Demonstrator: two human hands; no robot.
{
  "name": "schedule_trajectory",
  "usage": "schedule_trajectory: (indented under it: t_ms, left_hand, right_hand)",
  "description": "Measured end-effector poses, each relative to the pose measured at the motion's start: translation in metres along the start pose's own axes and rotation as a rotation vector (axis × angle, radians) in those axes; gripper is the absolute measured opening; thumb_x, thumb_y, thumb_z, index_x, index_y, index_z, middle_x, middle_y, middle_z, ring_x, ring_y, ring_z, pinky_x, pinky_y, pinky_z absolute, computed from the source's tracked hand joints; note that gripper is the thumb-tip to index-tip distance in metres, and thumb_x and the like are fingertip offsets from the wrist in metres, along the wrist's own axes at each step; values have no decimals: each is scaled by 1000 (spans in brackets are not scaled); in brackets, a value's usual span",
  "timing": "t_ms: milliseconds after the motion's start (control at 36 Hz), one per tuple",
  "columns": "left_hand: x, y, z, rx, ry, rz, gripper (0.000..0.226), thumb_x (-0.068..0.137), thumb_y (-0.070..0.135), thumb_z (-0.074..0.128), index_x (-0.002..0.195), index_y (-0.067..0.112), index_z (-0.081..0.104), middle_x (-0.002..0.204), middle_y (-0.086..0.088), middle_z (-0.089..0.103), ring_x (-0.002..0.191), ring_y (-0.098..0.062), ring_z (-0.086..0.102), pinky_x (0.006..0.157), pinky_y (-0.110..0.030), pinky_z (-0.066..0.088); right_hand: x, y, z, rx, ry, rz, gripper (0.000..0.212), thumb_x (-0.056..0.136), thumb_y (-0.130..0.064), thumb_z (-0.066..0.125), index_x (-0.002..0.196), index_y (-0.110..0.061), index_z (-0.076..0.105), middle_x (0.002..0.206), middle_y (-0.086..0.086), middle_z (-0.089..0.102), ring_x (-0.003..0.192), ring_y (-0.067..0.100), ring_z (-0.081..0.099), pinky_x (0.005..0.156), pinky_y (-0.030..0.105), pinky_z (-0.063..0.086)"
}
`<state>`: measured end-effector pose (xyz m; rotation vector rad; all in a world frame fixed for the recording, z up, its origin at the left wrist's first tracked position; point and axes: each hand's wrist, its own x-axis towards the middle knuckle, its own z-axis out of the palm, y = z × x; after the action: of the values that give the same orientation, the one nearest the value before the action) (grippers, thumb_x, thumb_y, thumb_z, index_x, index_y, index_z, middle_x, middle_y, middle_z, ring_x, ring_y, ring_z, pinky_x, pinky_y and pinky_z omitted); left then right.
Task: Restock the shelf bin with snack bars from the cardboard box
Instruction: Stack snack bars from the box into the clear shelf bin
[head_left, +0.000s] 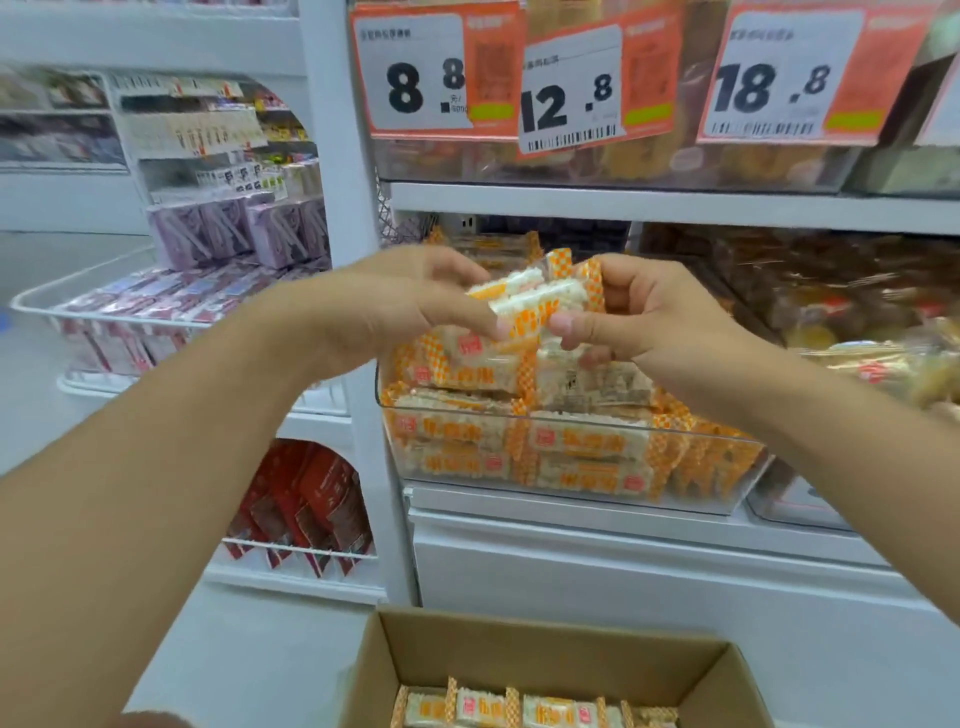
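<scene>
A clear plastic shelf bin (717, 483) on the middle shelf holds several white snack bars in orange-checked wrappers (587, 441). Above the bin, my left hand (395, 306) and my right hand (654, 317) together grip a small bunch of the same snack bars (540, 301), left hand on their left end, right hand on their right end. At the bottom of the view, an open cardboard box (545, 654) shows a row of more bars (519, 709) inside.
Orange price tags (571, 88) hang on the shelf above. A bin of brown-wrapped snacks (831, 291) sits to the right. Left of the white upright post (337, 208) are wire baskets with pink packets (145, 306), purple boxes (234, 234) and red packets (306, 504).
</scene>
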<state>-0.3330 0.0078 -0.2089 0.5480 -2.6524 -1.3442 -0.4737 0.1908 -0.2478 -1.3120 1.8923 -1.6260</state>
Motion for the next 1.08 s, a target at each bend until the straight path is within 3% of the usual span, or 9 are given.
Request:
schedule_trajectory:
  t_ms: [139,222,306,417,528,639,694,806,1083]
  left_hand:
    - [14,-19,2,396,472,345,48,86,30,78,129,20,60,120,5,65,113,-15,62,95,-29,50]
    - [20,-27,13,655,436,350,52,95,29,66,142,11,50,139,-7,57,125,-28,55,100,-34,42]
    - [25,-31,20,767,418,360,34,97,25,55,126,8,53,124,-12,59,113,-33,56,90,-41,47]
    - [27,-37,20,911,391,360,14,97,21,46,101,10,53,95,-8,60,87,-30,52,77,-38,38]
    - [26,-36,22,935,401,390,16,95,12,43,81,16,38,71,5,33,74,-25,38,80,-36,31]
    - [28,-37,25,922,390,346,11,91,9,45,100,12,50,89,-1,51,95,-30,52,118,-44,25]
    - [28,-36,27,923,385,327,18,89,5,46,104,11,53,100,-7,59,98,-30,54,114,-43,29]
    - [27,-38,27,871,395,304,19,91,5,44,108,9,52,108,-12,59,90,-31,49,77,-39,36]
    - [19,-37,24,821,421,384,43,93,9,48,136,2,46,125,-14,56,115,-34,50,109,-38,30]
  right_hand:
    - [19,19,10,-125,290,22,27,78,-27,85,95,-10,72,90,12,77,76,18,69,66,37,56]
    - [23,22,18,-390,312,18,54,68,-57,85,73,-7,64,67,7,68,59,25,62,58,38,51]
    - [23,16,27,-659,341,14,59,71,-58,84,80,-5,60,63,2,49,56,15,41,52,32,29]
    - [26,9,37,-644,378,31,64,70,-55,86,113,-20,54,98,-4,54,92,15,51,60,22,37]
    - [29,7,34,-523,439,60,61,73,-43,89,118,-11,63,98,-2,63,89,19,66,75,35,58]
    - [28,11,36,-373,417,100,29,76,-26,89,86,-2,75,72,7,73,62,14,73,66,38,63]
    - [29,14,42,-374,404,74,29,79,-25,87,76,1,74,65,8,72,57,13,72,64,38,63]
    - [32,13,46,-400,421,66,35,78,-35,87,69,-3,75,64,10,71,57,16,68,66,35,58]
    - [22,-5,30,-363,395,123,34,71,-44,90,76,-20,67,82,4,72,82,18,71,75,46,61]
